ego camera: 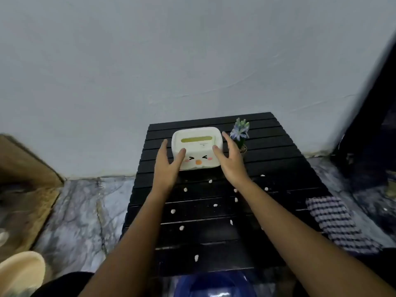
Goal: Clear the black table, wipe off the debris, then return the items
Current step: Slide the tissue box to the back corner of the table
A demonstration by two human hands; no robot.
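Note:
A white tissue box [197, 146] with a cartoon face and a green slot stands at the back of the black slatted table [278, 168]. My left hand [168, 166] lies against its left side and my right hand [230, 161] against its right side, fingers spread, thumbs on the front edge. Whether the box is gripped or only touched I cannot tell. A small pot of blue flowers [240, 133] stands just right of the box, behind my right hand. Several white crumbs [185, 189] are scattered over the table's middle and front. A checked cloth [336, 221] hangs over the table's right edge.
A pale wall rises right behind the table. Marbled floor [75, 211] lies to the left, with a wooden board [25, 168] at the far left. A blue round object [214, 285] sits below the table's front edge. A dark piece of furniture [368, 125] stands at the right.

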